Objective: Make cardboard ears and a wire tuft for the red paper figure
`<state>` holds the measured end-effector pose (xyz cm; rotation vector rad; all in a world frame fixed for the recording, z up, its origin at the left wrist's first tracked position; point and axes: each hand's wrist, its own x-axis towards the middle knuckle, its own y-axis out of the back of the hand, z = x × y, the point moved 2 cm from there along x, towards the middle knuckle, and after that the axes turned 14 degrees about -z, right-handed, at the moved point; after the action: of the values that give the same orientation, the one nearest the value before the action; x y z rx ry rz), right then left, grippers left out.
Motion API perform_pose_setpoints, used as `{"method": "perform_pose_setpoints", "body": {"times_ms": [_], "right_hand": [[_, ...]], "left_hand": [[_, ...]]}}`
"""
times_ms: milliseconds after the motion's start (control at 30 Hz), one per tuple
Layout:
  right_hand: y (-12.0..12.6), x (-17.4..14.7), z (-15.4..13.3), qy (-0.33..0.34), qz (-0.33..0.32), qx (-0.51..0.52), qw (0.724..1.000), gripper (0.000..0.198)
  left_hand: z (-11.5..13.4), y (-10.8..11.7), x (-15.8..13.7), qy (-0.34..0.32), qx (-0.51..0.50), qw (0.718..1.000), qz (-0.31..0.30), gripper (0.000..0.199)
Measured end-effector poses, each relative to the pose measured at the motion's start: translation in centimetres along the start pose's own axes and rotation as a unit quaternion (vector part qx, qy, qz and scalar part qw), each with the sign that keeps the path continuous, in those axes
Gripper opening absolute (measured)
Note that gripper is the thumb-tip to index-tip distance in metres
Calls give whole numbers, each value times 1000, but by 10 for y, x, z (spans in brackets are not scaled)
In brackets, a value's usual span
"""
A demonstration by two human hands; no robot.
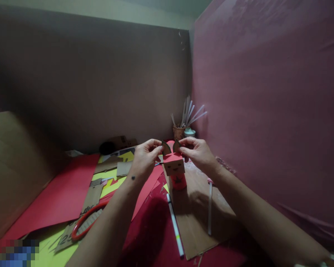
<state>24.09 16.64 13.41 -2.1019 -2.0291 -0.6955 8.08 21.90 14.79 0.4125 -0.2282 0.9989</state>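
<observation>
A small paper figure (175, 167) stands on a brown cardboard sheet (200, 222). Its box-shaped head has a red top and a drawn face, above a red cylinder body (179, 181). My left hand (148, 154) pinches a dark-edged cardboard ear (166, 148) at the left of the head top. Between the thumb and fingers of my right hand (197, 152) is a matching cardboard ear (176, 145) on the right side. Both ears point upward. Whether their lower edges are stuck to the head, I cannot tell.
A white marker (175, 226) and a thin translucent stick (210, 207) lie near the cardboard. Red-handled scissors (78, 228), red paper (63, 193) and yellow scraps are at left. A pot of sticks (179, 132) and a pale lidded jar (189, 132) stand by the wall corner.
</observation>
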Motion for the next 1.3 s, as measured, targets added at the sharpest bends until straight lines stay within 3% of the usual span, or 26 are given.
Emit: {"method": "perform_pose_setpoints", "body": {"times_ms": [933,1300], "right_hand": [[-1,1,-1,-8,-8,-7,1000,19],[-1,0,-10,-56,-7,15,998,12]], "left_hand": [[-9,-4,0,-32,61,998,12,7],[-8,-5,-1,-29,83,996,9,9]]}}
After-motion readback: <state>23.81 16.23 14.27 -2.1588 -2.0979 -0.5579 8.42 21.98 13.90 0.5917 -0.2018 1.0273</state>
